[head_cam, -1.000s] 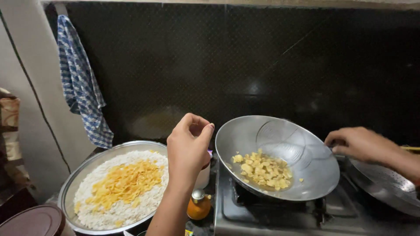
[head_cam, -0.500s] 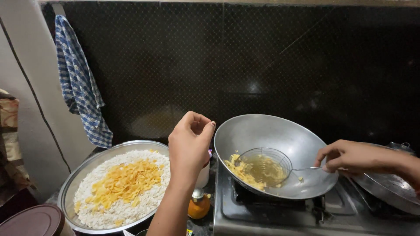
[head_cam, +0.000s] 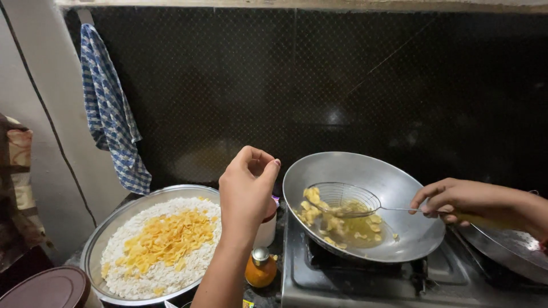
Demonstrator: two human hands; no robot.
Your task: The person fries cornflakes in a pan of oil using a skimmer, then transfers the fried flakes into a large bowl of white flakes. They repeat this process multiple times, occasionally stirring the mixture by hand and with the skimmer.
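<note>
Carefully does it: the wire skimmer should sweep low through the oil and gather the yellow pieces before any lift, letting them drain over the wok on the stove. The right hand pinches the skimmer's thin handle, fingers closed on it. The left hand hangs raised between wok and basin, fingers curled loosely together, holding nothing I can make out.
</note>
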